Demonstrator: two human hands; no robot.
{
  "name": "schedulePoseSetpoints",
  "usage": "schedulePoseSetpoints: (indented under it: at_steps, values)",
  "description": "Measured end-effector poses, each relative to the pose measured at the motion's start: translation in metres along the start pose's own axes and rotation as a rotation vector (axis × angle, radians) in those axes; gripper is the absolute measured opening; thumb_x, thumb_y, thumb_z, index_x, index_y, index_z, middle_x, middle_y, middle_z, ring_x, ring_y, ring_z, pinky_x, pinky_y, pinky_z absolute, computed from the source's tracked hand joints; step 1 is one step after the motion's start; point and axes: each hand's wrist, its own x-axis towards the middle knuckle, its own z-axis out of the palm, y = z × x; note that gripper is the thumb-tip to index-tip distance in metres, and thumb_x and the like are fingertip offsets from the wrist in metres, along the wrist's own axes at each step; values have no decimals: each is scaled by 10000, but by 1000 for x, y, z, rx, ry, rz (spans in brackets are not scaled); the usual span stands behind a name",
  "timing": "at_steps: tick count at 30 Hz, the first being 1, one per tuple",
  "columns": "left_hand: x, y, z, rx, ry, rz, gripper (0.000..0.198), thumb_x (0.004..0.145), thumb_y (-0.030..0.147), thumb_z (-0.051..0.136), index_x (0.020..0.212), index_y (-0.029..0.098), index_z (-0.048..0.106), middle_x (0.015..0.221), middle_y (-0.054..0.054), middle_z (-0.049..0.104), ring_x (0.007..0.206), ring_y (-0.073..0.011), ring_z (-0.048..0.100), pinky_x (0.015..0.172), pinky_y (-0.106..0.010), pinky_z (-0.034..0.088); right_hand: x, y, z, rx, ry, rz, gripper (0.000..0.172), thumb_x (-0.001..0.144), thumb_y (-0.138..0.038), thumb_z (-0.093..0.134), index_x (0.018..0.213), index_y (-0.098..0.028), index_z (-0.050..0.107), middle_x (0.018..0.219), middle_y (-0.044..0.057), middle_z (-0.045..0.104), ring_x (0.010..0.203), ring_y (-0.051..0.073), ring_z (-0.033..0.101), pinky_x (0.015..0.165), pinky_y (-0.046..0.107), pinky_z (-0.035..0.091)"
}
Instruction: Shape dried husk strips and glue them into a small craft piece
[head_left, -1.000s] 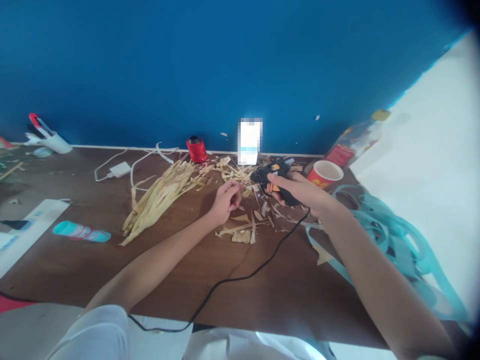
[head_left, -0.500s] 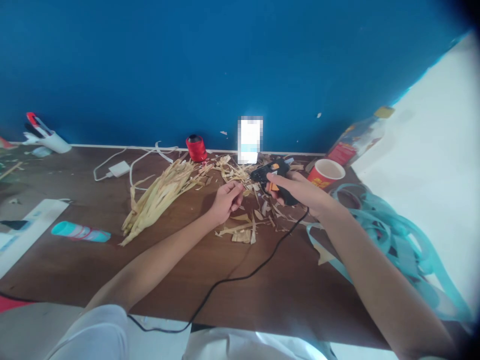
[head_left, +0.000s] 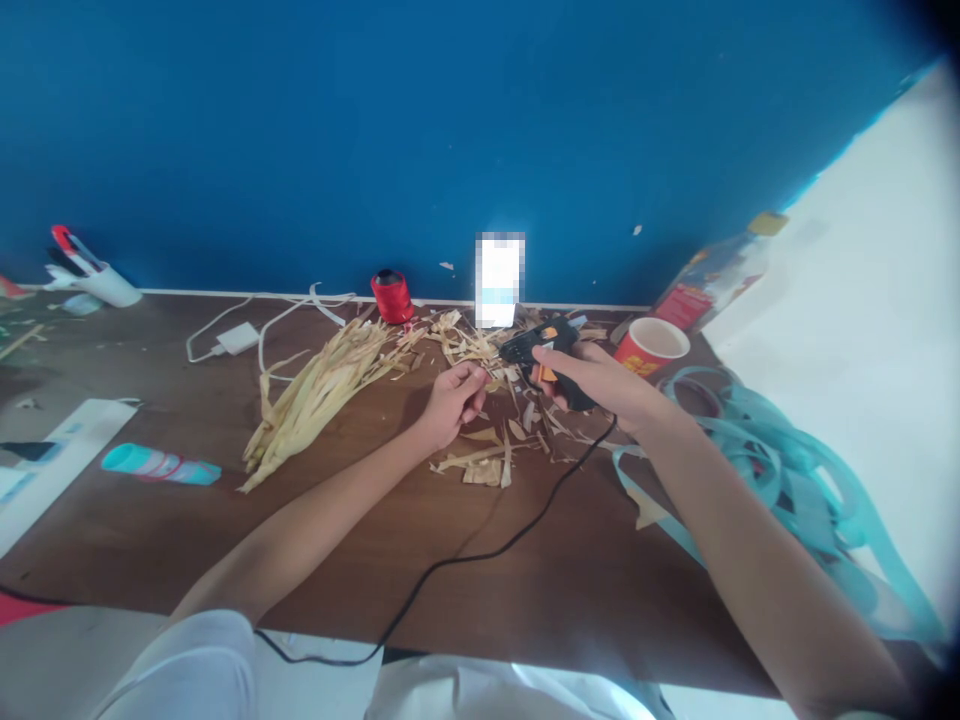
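I've got the glue gun (head_left: 536,342) in my right hand (head_left: 613,388), fingers wrapped round its grip. My left hand (head_left: 450,400) is just left of the gun, thumb and fingers pressed together; can't tell if pinching anything. Barely any change since a second ago, so probably a steady hold. Husk bundle (head_left: 322,395) farther left of gun, paper cup (head_left: 636,358) right.

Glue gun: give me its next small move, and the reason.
Probably ease the glue gun slightly toward the left hand, clear of the skin: the right hand grips it with its front end facing that way, and the left fingers are pinched close by. Anything between them is too small to make out.
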Motion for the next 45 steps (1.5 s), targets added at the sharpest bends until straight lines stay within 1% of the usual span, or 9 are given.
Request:
schedulePoseSetpoints:
  at_steps: [8, 13, 18, 29, 35, 41, 45]
  values:
    - [1, -3, -2, 1, -4, 10, 332, 782, 456, 647, 762, 148, 522, 467, 58, 470, 317, -15, 296, 318, -151, 137, 2, 3, -2, -11, 0, 5, 418, 800, -581, 592, 747, -167, 619, 675, 42, 590, 510, 95, 513, 435, 209, 423]
    - [0, -1, -1, 6, 3, 4, 347, 765, 469, 658, 761, 149, 522, 461, 60, 468, 313, -14, 293, 317, -151, 124, 1, 1, -1, -24, 14, 8, 407, 811, -561, 591, 739, -160, 608, 671, 41, 599, 498, 91, 518, 441, 207, 427]
    - [-1, 1, 0, 14, 0, -3, 353, 762, 471, 658, 756, 148, 517, 458, 61, 474, 314, -14, 300, 319, -149, 138, 1, 1, -2, -44, 19, -8, 412, 819, -559, 579, 730, -158, 605, 670, 39, 600, 485, 90, 518, 443, 212, 428]
    - [-1, 0, 0, 25, 2, 1, 362, 753, 477, 667, 743, 148, 517, 451, 59, 474, 312, -10, 283, 311, -149, 139, -1, -2, -2, -31, 1, -18, 421, 807, -569, 585, 727, -156, 600, 656, 47, 601, 499, 103, 513, 448, 224, 426]
    - [-1, -1, -1, 19, -11, 9, 332, 778, 445, 653, 745, 145, 517, 454, 58, 475, 311, -13, 283, 307, -149, 132, -2, -2, -3, -59, 0, -7, 439, 798, -596, 578, 731, -163, 593, 639, 35, 576, 502, 108, 511, 450, 232, 412]
    - [-1, 1, 0, 22, -12, 7, 342, 767, 455, 661, 747, 144, 519, 451, 58, 473, 312, -15, 291, 312, -151, 132, -1, 1, -4, 11, 31, -8, 423, 777, -601, 606, 696, -190, 544, 574, 4, 502, 496, 109, 469, 466, 249, 421]
    - [-2, 1, 0, 20, -12, 10, 342, 768, 457, 659, 748, 144, 521, 454, 60, 469, 315, -11, 281, 314, -151, 136, -1, 1, -6, -8, -10, 13, 438, 775, -608, 602, 653, -193, 532, 555, 1, 484, 480, 109, 456, 468, 258, 423]
